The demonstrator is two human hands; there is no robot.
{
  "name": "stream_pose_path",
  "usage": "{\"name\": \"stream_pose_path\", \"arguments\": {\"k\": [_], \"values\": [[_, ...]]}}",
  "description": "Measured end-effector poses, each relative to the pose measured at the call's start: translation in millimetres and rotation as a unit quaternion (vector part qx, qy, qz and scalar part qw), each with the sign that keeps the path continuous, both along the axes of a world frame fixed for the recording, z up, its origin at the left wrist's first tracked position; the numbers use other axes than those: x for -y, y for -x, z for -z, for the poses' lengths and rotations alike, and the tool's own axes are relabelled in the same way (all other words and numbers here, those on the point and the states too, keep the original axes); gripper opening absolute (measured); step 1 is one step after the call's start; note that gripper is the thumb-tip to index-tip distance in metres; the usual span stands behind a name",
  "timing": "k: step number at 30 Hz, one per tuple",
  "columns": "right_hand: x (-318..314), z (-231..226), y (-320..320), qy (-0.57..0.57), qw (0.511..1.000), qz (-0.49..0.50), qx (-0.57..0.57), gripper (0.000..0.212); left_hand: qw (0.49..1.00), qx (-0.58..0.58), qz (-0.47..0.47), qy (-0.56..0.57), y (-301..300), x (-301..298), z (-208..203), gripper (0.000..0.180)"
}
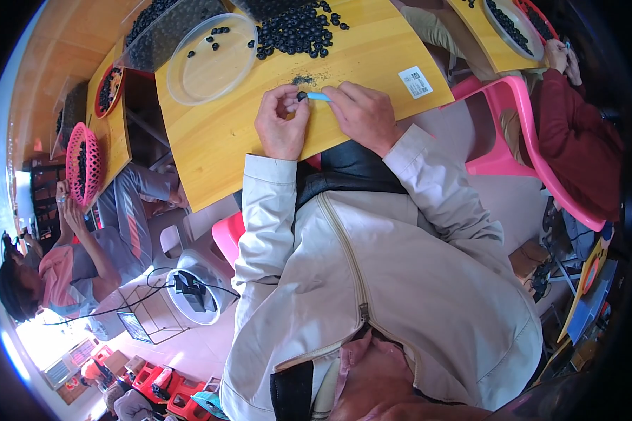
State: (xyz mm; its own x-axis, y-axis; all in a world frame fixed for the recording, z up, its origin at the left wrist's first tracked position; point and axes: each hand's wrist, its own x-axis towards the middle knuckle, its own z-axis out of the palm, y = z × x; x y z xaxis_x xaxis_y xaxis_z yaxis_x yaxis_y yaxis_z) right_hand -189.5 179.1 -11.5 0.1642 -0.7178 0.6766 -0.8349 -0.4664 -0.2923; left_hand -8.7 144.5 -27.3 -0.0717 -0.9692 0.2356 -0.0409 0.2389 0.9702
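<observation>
The yellow desk (pixel 218 154) is the largest thing here, its near edge close to the person's lap, so both forearms reach over it with the elbows low. At its far left stands a clear-walled bin (pixel 189 27) with many black, round pieces behind its side. Just in front of the bin sits a round clear tray (pixel 207 76); only a few pieces lie in it, all toward its far side. Its raised rim probably keeps them from rolling in among the heap of black pieces (pixel 295 31), which is loose on the bare wood just right of the tray, seemingly within easy reach.

The left hand (pixel 281 123) is curled, thumb and fingertips drawn together around one small piece, apparently to keep it steady. The right hand (pixel 365 112) is closed, its thumb and fingers wrapped around a blue tool; this grip, well forward, likely gives fine control of the tip.

A white label (pixel 416 83) lies flat near the desk's right end, well apart from the hands. Dark crumbs (pixel 303 79) are scattered just beyond the fingertips. The blue tool (pixel 318 97) points leftward, its end meeting the black piece (pixel 302 97), which is held above the desk; whether the tip enters it is too small to tell.
</observation>
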Motion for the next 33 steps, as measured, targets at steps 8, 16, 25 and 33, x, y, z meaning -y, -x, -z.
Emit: {"name": "stream_pose_path", "arguments": {"k": [8, 16, 25, 33], "values": [[3.7, 4.3, 4.7, -0.087, 0.995, 0.045, 0.008, 0.017, 0.998, -0.067, -0.015, 0.004, -1.1, -3.0, -2.4, 0.028], [2.5, 0.6, 7.2, -0.107, 0.993, 0.040, 0.029, 0.018, 0.983, 0.115, -0.065, 0.127, -13.0, 8.9, -20.8, 0.019], [1.9, -3.2, 7.6, -0.072, 0.995, 0.031, 0.058, 0.008, 0.883, 0.320, -0.154, 0.305, -51.2, 105.3, -68.4, 0.025], [-1.0, -2.4, 9.8, -0.077, 0.995, 0.026, 0.059, 0.010, 0.883, 0.402, 0.003, 0.242, 7.5, 104.1, -38.6, 0.025]]}}
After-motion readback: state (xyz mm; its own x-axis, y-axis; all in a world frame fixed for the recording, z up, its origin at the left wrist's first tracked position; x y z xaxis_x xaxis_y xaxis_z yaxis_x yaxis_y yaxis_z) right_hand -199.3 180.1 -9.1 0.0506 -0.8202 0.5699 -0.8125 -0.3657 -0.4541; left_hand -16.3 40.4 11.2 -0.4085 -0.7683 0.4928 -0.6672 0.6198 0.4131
